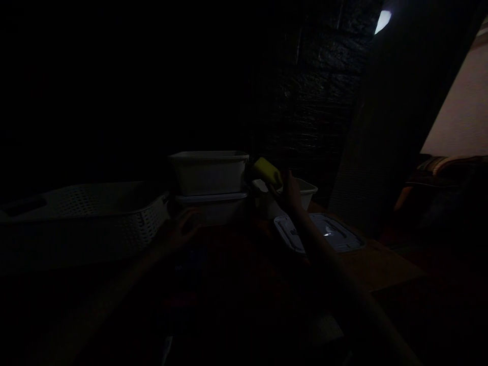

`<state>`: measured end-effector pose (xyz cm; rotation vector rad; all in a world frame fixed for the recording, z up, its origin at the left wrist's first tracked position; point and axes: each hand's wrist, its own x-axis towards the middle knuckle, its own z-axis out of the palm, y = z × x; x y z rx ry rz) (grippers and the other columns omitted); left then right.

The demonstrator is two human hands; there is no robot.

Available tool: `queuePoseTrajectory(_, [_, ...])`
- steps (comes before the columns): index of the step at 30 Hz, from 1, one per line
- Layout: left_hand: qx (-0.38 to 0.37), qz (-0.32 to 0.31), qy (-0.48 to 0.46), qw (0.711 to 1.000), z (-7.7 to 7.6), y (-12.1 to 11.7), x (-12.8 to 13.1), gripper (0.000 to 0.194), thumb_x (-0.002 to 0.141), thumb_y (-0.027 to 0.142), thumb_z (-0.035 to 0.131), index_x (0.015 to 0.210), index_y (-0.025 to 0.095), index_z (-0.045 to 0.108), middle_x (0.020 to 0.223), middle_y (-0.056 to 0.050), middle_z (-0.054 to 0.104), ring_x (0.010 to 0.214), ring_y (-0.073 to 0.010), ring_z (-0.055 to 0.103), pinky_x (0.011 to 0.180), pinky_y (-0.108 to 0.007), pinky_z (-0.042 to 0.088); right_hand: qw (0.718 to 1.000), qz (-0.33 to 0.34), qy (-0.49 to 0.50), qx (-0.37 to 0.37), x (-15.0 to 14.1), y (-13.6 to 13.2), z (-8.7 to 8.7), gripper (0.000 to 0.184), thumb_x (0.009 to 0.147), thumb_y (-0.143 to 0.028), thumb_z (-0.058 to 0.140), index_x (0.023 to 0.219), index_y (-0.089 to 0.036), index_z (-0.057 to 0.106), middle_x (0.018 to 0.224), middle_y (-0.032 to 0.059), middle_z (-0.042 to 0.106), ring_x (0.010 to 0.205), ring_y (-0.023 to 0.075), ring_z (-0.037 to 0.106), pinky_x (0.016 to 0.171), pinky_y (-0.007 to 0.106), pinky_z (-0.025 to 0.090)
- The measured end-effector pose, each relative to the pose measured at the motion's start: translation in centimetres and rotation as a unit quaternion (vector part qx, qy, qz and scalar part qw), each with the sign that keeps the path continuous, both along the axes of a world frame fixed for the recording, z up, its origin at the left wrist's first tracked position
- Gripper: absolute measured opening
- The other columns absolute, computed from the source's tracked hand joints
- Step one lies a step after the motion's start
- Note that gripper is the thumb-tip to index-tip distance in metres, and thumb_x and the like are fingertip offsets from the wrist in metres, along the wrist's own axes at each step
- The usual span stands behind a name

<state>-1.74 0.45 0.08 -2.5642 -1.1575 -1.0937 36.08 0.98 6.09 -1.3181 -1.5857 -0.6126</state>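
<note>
The scene is very dark. My right hand reaches forward and grips a yellow object, held above a small white open bin. My left hand hovers low in front of two stacked white bins; its fingers look curled, and whether it holds anything is lost in the dark. A flat white lid lies on the table just right of my right forearm.
A wide white perforated basket stands at the left. The wooden table shows at the right. A dark brick wall is behind, with a pale wall and striped fabric at far right.
</note>
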Motion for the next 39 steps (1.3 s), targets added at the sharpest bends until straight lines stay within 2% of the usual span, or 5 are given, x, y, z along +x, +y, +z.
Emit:
queuePoseTrajectory(6, [0.005, -0.002, -0.003, 1.0, -0.2, 0.3, 0.0, 0.04, 0.085, 0.041, 0.046, 0.122, 0.025, 0.048, 0.13, -0.005, 0.049, 0.116, -0.0241, 0.05, 0.096, -0.041, 0.044, 0.999, -0.036, -0.012, -0.022, 0.5, 0.3, -0.5, 0.045, 0.084, -0.041, 0.049, 0.12, -0.015, 0.047, 0.129, 0.0163, 0.047, 0.109, 0.0282, 0.05, 0.088, 0.039, 0.039])
queuePoseTrajectory(12, [-0.004, 0.012, 0.005, 1.0, -0.1, 0.0, 0.0, 0.041, 0.086, 0.041, 0.046, 0.123, 0.024, 0.047, 0.131, -0.005, 0.048, 0.114, -0.0245, 0.051, 0.094, -0.041, 0.044, 0.992, -0.07, 0.006, -0.105, 0.5, 0.5, -1.2, 0.05, 0.087, -0.037, 0.045, 0.128, -0.01, 0.039, 0.118, 0.0186, 0.055, 0.101, 0.0284, 0.055, 0.081, 0.038, 0.042])
queuePoseTrajectory(19, [-0.005, 0.02, 0.012, 1.0, -0.1, 0.1, -0.1, 0.041, 0.085, 0.042, 0.046, 0.123, 0.025, 0.047, 0.131, -0.004, 0.048, 0.114, -0.0247, 0.051, 0.092, -0.04, 0.045, 0.984, -0.125, 0.001, -0.123, 0.3, -0.1, -1.0, 0.031, 0.089, -0.03, 0.038, 0.115, -0.023, 0.053, 0.124, 0.0109, 0.055, 0.117, 0.0303, 0.044, 0.098, 0.057, 0.023])
queuePoseTrajectory(32, [0.001, 0.018, 0.015, 1.0, -0.1, -0.3, 0.0, 0.039, 0.086, 0.039, 0.046, 0.123, 0.025, 0.047, 0.131, -0.005, 0.048, 0.116, -0.0242, 0.05, 0.094, -0.04, 0.044, 0.988, -0.097, -0.076, -0.098, -1.1, -0.4, -1.1, 0.036, 0.092, -0.037, 0.037, 0.124, -0.025, 0.048, 0.125, 0.0109, 0.053, 0.11, 0.0268, 0.048, 0.093, 0.044, 0.03])
queuePoseTrajectory(39, [-0.001, 0.007, 0.011, 1.0, -0.1, -0.2, 0.1, 0.038, 0.086, 0.039, 0.046, 0.122, 0.025, 0.047, 0.13, -0.003, 0.048, 0.114, -0.0229, 0.052, 0.092, -0.038, 0.046, 0.977, -0.146, -0.044, -0.149, -1.2, -0.3, -1.3, 0.043, 0.093, -0.047, 0.029, 0.103, -0.02, 0.063, 0.099, 0.0112, 0.065, 0.098, 0.026, 0.055, 0.088, 0.042, 0.032])
